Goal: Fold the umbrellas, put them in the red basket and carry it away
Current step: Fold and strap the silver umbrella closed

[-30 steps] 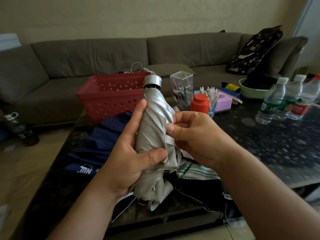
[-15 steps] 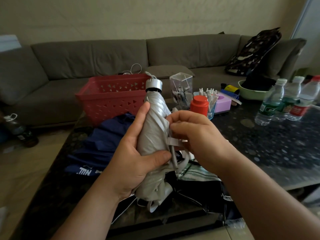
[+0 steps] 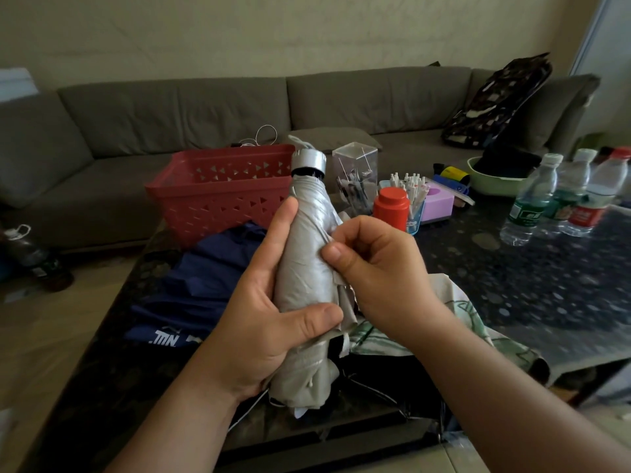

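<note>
My left hand [image 3: 259,322] grips the silver umbrella [image 3: 307,254], rolled but unfastened; my right hand [image 3: 372,268] pinches its fabric. The red basket [image 3: 218,196] beyond my hands appears empty. Blue umbrella [image 3: 205,285] and others on the desk [image 3: 529,285] remain unfolded.

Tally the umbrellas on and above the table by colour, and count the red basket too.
Silver umbrella, gripped in the left hand and pinched by the right hand: 1
Navy blue umbrella, lying on the table: 1
Green-and-white patterned umbrella, on the table: 1
Red basket: 1
Total: 4
</note>
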{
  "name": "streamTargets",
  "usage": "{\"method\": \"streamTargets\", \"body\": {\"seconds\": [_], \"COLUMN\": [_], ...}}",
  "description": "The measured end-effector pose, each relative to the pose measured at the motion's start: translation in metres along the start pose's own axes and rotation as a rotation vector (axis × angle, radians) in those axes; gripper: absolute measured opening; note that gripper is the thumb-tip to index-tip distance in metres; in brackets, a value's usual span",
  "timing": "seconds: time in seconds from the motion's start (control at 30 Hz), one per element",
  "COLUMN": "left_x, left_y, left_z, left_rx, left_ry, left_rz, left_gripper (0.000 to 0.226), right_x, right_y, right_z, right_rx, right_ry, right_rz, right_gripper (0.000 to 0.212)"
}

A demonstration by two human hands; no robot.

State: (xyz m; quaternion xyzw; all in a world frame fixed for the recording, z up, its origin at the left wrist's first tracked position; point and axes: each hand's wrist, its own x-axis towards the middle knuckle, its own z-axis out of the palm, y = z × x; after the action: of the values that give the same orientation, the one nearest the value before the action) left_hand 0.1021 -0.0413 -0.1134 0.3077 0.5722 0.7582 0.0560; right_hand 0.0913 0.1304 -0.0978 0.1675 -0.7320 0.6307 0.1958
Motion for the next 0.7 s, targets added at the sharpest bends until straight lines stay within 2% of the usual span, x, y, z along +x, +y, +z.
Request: {"method": "streamTargets", "body": {"seconds": [0.07,0.13,0.27,0.33,0.43,0.5,0.63,0.7], "left_x": [-0.001,-0.002,-0.003,-0.004,-0.007,-0.01,-0.014,-0.017], "left_y": [0.0,0.0,0.002,0.002,0.003,0.002,0.002,0.002], "left_z": [0.002,0.004,0.007,0.006,0.004,0.003,0.004,0.007], "left_rx": [0.003,-0.001,0.003,0.008,-0.081,-0.127,-0.187,-0.263], "left_ry": [-0.014,-0.006,-0.004,-0.028,-0.097,-0.154,-0.203,-0.233], "left_rz": [0.005,0.003,-0.002,-0.01,-0.061,-0.104,-0.176,-0.207], "left_gripper": [0.11,0.112,0.114,0.115,0.11,0.107,0.106,0.107], "right_x": [-0.002,-0.003,0.002,0.007,0.009,0.008,0.008,0.009], "right_y": [0.004,0.006,0.012,0.016,0.019,0.017,0.013,0.009], "right_z": [0.001,0.003,0.001,-0.003,-0.008,-0.009,-0.008,-0.007], "right_rx": [-0.041,0.012,-0.018,-0.014,0.28,0.499,0.61,0.595], "right_ry": [0.031,0.037,0.049,-0.038,-0.246,-0.322,-0.361,-0.338], "right_rz": [-0.056,-0.02,0.085,0.138,0.187,0.253,0.263,0.246], "right_gripper": [0.016,0.023,0.058,0.072,0.069,0.069,0.076,0.067]}}
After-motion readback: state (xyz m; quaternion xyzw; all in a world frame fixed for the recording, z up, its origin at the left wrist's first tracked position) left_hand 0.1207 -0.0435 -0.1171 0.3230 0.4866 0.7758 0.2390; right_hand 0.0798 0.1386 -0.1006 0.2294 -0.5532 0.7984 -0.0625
